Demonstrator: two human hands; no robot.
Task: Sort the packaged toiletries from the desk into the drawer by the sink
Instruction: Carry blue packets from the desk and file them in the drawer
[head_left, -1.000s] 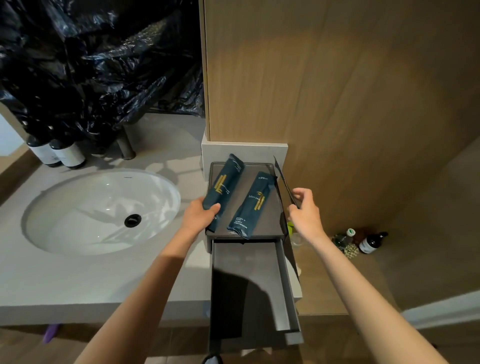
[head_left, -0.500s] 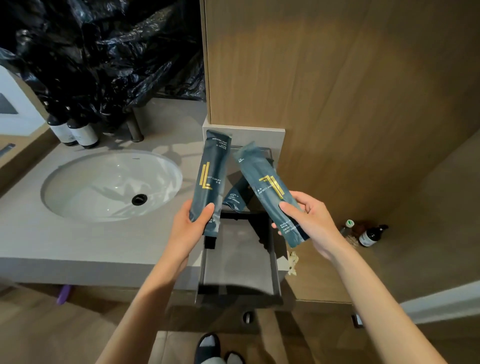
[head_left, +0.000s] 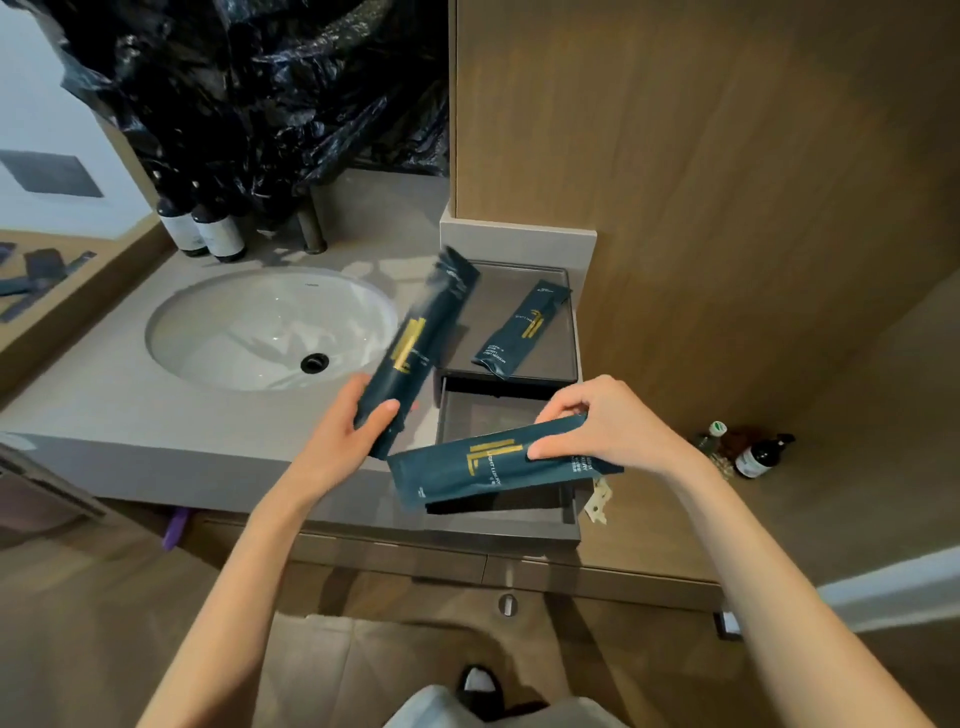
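Observation:
My left hand (head_left: 347, 431) grips the lower end of a dark teal packet with a gold logo (head_left: 415, 348), which is tilted up and to the right over the counter edge. A second teal packet (head_left: 488, 470) lies flat under the fingers of my right hand (head_left: 597, 426), held crosswise over the open grey drawer (head_left: 483, 410). A third teal packet (head_left: 522, 328) rests on top of the grey drawer box (head_left: 566, 358), right of the sink.
A white oval sink (head_left: 260, 327) sits in the grey counter, with a tap and two dark bottles (head_left: 208, 231) behind it under black plastic sheeting. Wood panelling rises at the right. Small bottles (head_left: 753, 454) stand on the floor at the right.
Both hands lifted a packet each off the box top. My right hand has now lowered its packet flat across the open drawer, and my left has tilted its packet to the right.

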